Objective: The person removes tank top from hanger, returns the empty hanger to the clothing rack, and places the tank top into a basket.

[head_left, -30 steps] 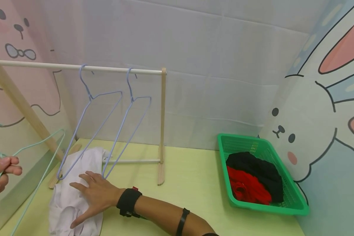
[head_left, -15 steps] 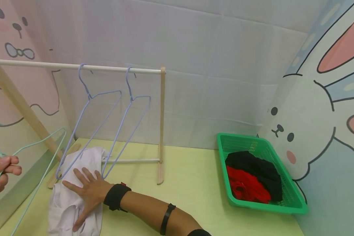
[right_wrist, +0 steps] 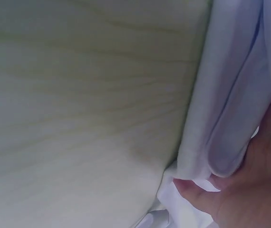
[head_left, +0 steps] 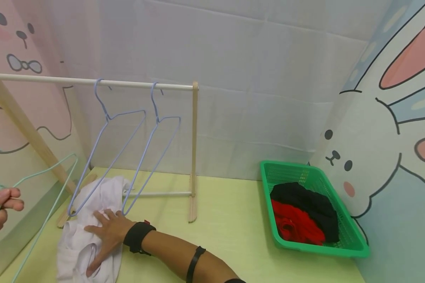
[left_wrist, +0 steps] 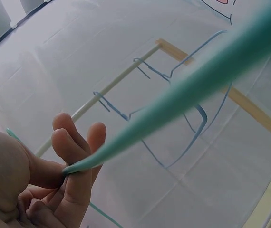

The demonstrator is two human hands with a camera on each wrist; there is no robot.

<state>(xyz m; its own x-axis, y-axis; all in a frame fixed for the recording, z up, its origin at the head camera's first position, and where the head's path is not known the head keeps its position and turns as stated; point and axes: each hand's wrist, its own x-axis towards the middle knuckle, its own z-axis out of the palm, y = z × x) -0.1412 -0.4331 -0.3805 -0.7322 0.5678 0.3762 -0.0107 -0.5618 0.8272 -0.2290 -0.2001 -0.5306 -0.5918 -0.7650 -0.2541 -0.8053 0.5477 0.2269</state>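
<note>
At the left edge of the head view, my left hand (head_left: 1, 208) pinches a mint-green clothes hanger (left_wrist: 173, 109) near its neck, between thumb and fingers. Part of that hanger lies outside the head view. A folded white garment (head_left: 72, 239) is on the table below the rack. With fingers spread, my right hand (head_left: 109, 234) rests on the garment's right side. Up close, the right wrist view has the garment's folded edge (right_wrist: 197, 109) beside the thumb.
Two periwinkle hangers (head_left: 108, 117) hang from the white rod (head_left: 134, 83) of a wooden rack (head_left: 194, 141), their lower ends close above the garment and right hand. A green basket (head_left: 287, 245) with black cloth (head_left: 304, 204) and red cloth (head_left: 294, 224) stands on the yellow table (head_left: 230, 236) at right.
My right hand has shifted slightly left on the white garment, and the cloth beneath it is a little more rumpled. The left hand and its hanger have hardly moved.
</note>
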